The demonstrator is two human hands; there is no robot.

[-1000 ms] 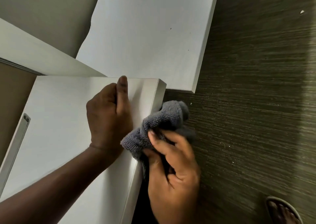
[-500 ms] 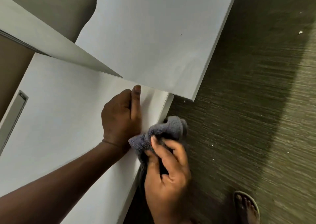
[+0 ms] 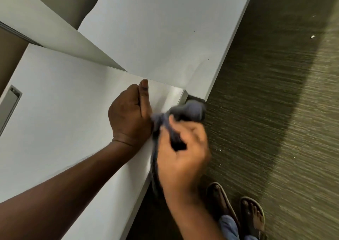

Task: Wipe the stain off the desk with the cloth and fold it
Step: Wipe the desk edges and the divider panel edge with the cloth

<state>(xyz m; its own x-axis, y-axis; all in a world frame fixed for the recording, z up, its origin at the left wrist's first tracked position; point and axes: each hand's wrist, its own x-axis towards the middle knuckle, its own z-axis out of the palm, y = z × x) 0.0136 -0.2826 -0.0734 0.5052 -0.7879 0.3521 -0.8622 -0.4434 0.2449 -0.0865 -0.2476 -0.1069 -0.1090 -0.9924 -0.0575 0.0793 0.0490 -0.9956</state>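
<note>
A grey cloth is bunched up at the right edge of the white desk, close to its far corner. My right hand grips the cloth and is blurred with motion beside the desk's edge. Part of the cloth hangs down along the desk's side under that hand. My left hand rests as a loose fist on the desk top, thumb pointing away from me, just left of the cloth. No stain shows on the desk.
A second white desk top adjoins at the far side, with a white divider panel slanting over the near desk. A grey cable slot sits at the left. Dark carpet lies to the right, with my sandalled feet below.
The view has shifted, bringing both feet into sight. My right hand and the cloth have moved farther along the desk's edge toward the far corner. My left hand keeps its place on the desk.
</note>
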